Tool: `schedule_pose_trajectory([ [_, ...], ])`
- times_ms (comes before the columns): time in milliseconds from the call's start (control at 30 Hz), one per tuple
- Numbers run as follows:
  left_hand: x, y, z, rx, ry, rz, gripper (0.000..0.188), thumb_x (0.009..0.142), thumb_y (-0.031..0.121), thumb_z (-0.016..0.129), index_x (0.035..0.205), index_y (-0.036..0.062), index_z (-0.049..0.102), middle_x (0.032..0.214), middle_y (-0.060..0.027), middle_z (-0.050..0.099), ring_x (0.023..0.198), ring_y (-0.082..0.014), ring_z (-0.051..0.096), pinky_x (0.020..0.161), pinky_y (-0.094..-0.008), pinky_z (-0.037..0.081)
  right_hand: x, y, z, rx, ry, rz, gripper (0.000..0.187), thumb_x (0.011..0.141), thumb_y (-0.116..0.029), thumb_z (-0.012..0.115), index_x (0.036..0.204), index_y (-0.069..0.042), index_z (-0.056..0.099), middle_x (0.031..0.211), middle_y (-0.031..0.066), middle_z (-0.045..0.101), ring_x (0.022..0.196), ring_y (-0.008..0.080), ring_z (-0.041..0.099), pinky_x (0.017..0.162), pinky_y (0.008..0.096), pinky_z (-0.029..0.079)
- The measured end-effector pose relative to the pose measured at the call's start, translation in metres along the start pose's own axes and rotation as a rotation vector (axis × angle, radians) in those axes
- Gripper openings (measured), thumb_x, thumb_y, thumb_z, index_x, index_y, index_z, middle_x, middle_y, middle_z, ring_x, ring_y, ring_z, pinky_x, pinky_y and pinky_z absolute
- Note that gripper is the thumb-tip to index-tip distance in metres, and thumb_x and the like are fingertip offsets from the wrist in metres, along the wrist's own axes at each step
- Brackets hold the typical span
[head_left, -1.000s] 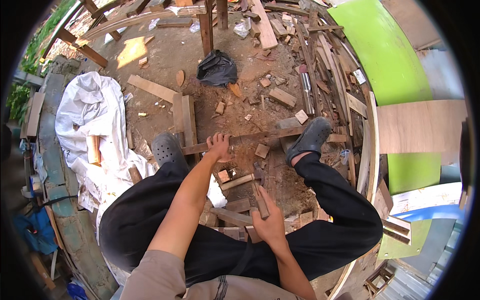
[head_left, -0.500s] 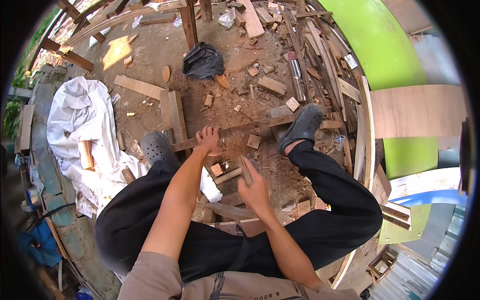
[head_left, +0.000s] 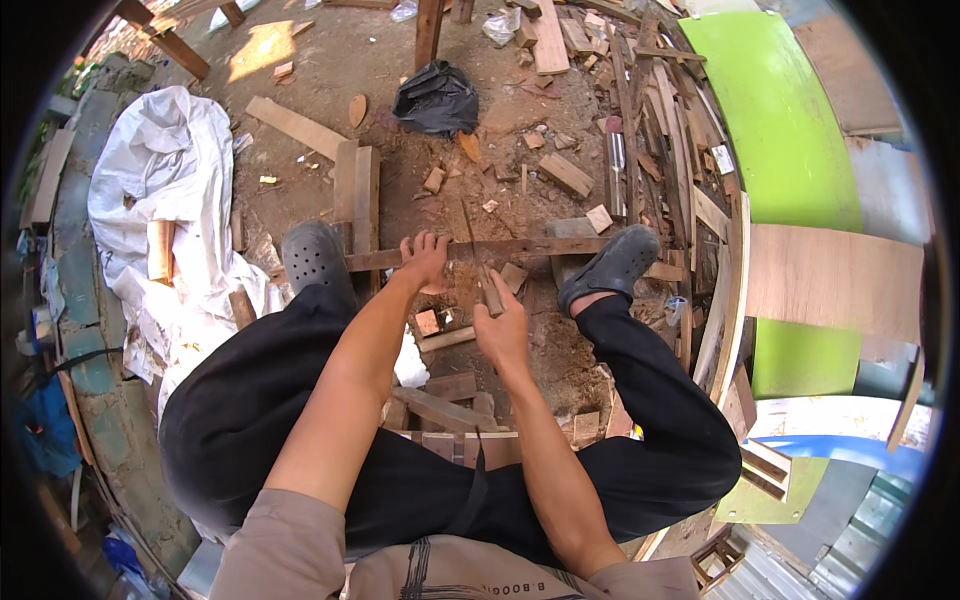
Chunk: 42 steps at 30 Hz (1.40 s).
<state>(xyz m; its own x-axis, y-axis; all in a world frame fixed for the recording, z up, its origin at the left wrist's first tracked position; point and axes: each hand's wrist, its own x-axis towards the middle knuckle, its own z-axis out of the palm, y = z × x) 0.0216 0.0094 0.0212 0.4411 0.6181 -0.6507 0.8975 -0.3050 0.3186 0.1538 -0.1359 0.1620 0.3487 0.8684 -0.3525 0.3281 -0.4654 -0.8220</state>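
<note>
A narrow brown wood strip (head_left: 530, 248) lies crosswise between my feet, with blocks under its ends. My left hand (head_left: 426, 262) presses on it, its fingers spread over the far edge. My right hand (head_left: 503, 335) is closed around the wooden handle of a handsaw (head_left: 470, 225). The thin blade points away from me and crosses the strip just right of my left hand; how deep it sits in the wood I cannot tell. My clogs, left (head_left: 318, 262) and right (head_left: 612, 265), stand at either end of the strip.
Wood offcuts (head_left: 566, 175) litter the dirt floor, and long boards (head_left: 690, 160) are heaped along the right. A black plastic bag (head_left: 436, 98) lies ahead. White sheeting (head_left: 165, 180) covers the left side beside a low block wall (head_left: 85, 300). Green panels (head_left: 790, 110) lie far right.
My right hand has pushed the saw forward, away from me, across the strip. My left hand stays on the wood. The whole view has shifted slightly.
</note>
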Motion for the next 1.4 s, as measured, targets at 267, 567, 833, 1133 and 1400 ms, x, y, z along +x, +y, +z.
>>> schedule_pose_trajectory([
  [267, -0.008, 0.003, -0.003, -0.001, -0.012, -0.021, 0.111, 0.077, 0.044, 0.087, 0.161, 0.0103, 0.022, 0.162, -0.0206, 0.028, 0.157, -0.0402, 0.012, 0.124, -0.0665, 0.01, -0.069, -0.012, -0.027, 0.03, -0.019, -0.068, 0.06, 0.087, -0.004, 0.057, 0.147, 0.0, 0.054, 0.127, 0.0249, 0.069, 0.11, 0.021, 0.068, 0.092, 0.0315, 0.052],
  [567, -0.003, -0.009, 0.004, -0.02, 0.026, -0.016, 0.109, 0.076, 0.041, 0.088, 0.16, 0.0113, 0.024, 0.159, -0.0213, 0.029, 0.156, -0.0406, 0.014, 0.123, -0.067, 0.011, -0.099, -0.026, -0.042, 0.021, -0.058, -0.118, 0.06, 0.086, 0.001, 0.053, 0.146, 0.006, 0.053, 0.13, 0.0206, 0.069, 0.114, 0.0216, 0.067, 0.096, 0.0307, 0.05],
  [833, -0.018, -0.015, 0.002, -0.013, 0.015, 0.03, 0.105, 0.08, 0.037, 0.086, 0.16, 0.0097, 0.024, 0.161, -0.0219, 0.027, 0.157, -0.0402, 0.012, 0.124, -0.0659, 0.01, -0.048, -0.003, -0.006, -0.117, -0.016, -0.17, 0.059, 0.088, -0.006, 0.057, 0.147, 0.003, 0.053, 0.132, 0.0202, 0.069, 0.111, 0.0231, 0.069, 0.093, 0.0318, 0.052],
  [1133, 0.008, -0.013, 0.019, -0.021, 0.052, 0.026, 0.11, 0.074, 0.043, 0.089, 0.159, 0.0139, 0.025, 0.157, -0.0221, 0.031, 0.156, -0.0415, 0.014, 0.12, -0.068, 0.014, 0.002, 0.007, 0.002, -0.039, -0.025, -0.016, 0.06, 0.087, -0.006, 0.059, 0.147, 0.0, 0.054, 0.133, 0.0253, 0.067, 0.116, 0.0295, 0.069, 0.099, 0.0345, 0.05],
  [1400, -0.004, -0.003, 0.012, -0.009, -0.007, 0.018, 0.107, 0.078, 0.041, 0.087, 0.159, 0.0101, 0.025, 0.161, -0.022, 0.028, 0.157, -0.0407, 0.012, 0.123, -0.0656, 0.012, -0.075, -0.033, -0.043, 0.028, -0.071, 0.016, 0.059, 0.087, -0.006, 0.058, 0.146, 0.002, 0.054, 0.134, 0.0262, 0.066, 0.121, 0.0279, 0.065, 0.101, 0.0345, 0.048],
])
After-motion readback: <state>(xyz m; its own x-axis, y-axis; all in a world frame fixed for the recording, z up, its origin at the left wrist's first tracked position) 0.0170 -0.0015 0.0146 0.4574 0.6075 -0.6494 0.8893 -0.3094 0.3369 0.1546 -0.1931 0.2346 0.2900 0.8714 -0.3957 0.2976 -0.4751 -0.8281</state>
